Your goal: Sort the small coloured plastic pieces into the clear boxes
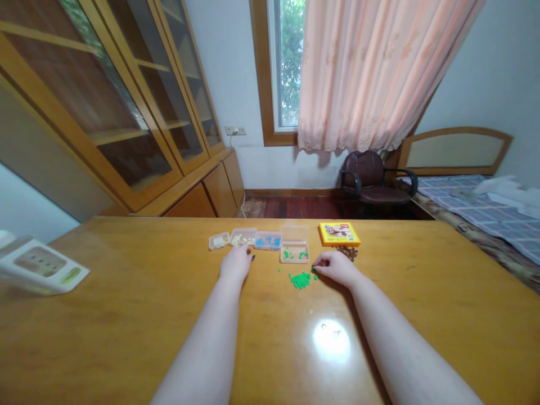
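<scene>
My right hand rests on the table with thumb and fingers pinched together, just right of a pile of small green pieces. One loose green piece lies under its fingertips; whether anything is between them is too small to tell. Behind the pile stands an open clear box with a few green pieces inside. My left hand has its fingers curled together in front of a clear box of cream pieces. Something dark shows at its fingertip, and what it holds, if anything, is hidden.
Next to the cream pieces are a box of blue pieces and a small box of pale pieces. A yellow box stands behind a brown pile. A white object is at the left; a chair stands beyond the table.
</scene>
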